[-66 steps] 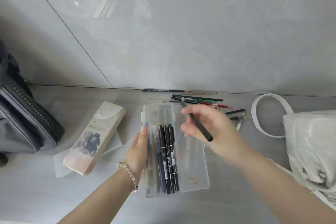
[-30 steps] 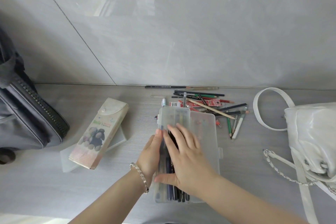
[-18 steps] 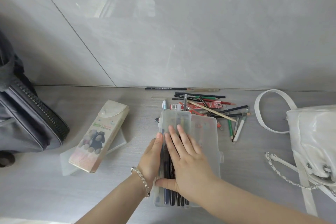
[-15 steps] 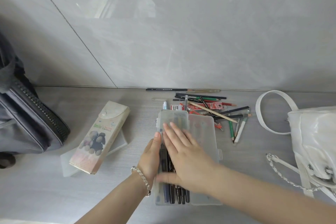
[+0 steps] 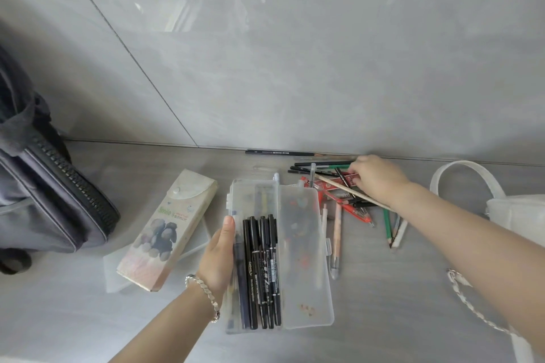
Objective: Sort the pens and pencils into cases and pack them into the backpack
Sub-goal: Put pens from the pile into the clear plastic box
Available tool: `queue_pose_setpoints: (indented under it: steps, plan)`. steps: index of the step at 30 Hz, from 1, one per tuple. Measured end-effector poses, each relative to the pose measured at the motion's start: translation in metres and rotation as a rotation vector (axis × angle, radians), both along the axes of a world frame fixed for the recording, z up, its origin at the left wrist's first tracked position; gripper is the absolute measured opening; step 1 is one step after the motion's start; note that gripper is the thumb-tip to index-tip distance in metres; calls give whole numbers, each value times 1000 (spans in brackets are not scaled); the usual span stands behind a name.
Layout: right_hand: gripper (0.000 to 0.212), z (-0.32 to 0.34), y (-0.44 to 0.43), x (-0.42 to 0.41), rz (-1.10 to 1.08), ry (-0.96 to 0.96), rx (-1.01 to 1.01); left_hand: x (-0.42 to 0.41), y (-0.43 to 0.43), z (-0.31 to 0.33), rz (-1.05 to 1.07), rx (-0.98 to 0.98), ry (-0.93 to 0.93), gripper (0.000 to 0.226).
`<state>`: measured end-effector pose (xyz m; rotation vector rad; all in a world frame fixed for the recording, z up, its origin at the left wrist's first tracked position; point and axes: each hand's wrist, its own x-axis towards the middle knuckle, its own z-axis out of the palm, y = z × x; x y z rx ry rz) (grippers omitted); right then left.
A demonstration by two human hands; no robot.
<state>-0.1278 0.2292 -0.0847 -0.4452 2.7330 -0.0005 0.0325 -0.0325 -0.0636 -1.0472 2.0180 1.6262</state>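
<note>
A clear plastic pencil case (image 5: 298,274) lies open on the grey surface, with several black pens (image 5: 262,268) lined up in its left half. My left hand (image 5: 218,256) grips the case's left edge, thumb against the pens. Behind the case lies a loose pile of pens and pencils (image 5: 348,200). My right hand (image 5: 377,178) rests on the far side of that pile, fingertips curled down at a short black pen; whether it is pinched is hidden. A grey backpack (image 5: 44,200) stands at the far left.
A printed pencil case with a snap flap (image 5: 168,230) lies left of the clear case on a clear flat piece (image 5: 115,271). One black pencil (image 5: 280,153) lies along the wall. A white handbag with strap and chain (image 5: 516,215) sits at the right.
My right hand has lifted off the pens in the case and reached back right to the loose pile. The left hand has stayed on the case's edge.
</note>
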Motion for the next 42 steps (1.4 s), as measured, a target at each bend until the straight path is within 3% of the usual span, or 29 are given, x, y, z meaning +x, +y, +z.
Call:
queue_pose_setpoints:
  steps: [3, 5, 10, 18, 22, 24, 26, 30, 33, 38, 42]
  plan:
    - [23, -2, 1, 1, 89, 49, 74, 0, 1, 2, 4, -19, 8, 65]
    - [23, -6, 4, 5, 1, 0, -10, -1, 3, 3, 4, -11, 22, 66]
    - [27, 0, 16, 16, -338, -192, -412, 1, 6, 6, 8, 4, 16, 66]
    - [39, 99, 13, 49, -632, -403, -1010, 7, 8, 9, -23, 2, 11, 66]
    - [30, 142, -1, 81, -589, -564, -1357, 13, 19, 15, -60, 38, 12, 51]
    - [37, 157, -7, 96, -428, -586, -1377, 14, 23, 16, -99, 80, 10, 43]
    - [41, 164, -15, 107, -348, -487, -1352, 15, 26, 18, -117, 123, 9, 48]
    - [15, 174, -34, 118, -270, -29, -1327, 18, 30, 21, -137, 207, 5, 59]
    - [4, 169, -41, 116, -332, 77, -1365, 21, 36, 27, -146, 209, 12, 58]
    - [16, 146, -52, 106, -578, -17, -1396, 30, 42, 21, -234, 172, 37, 82]
    - [19, 123, -69, 120, -540, -201, -1293, 32, 50, 32, -205, 157, 43, 60]
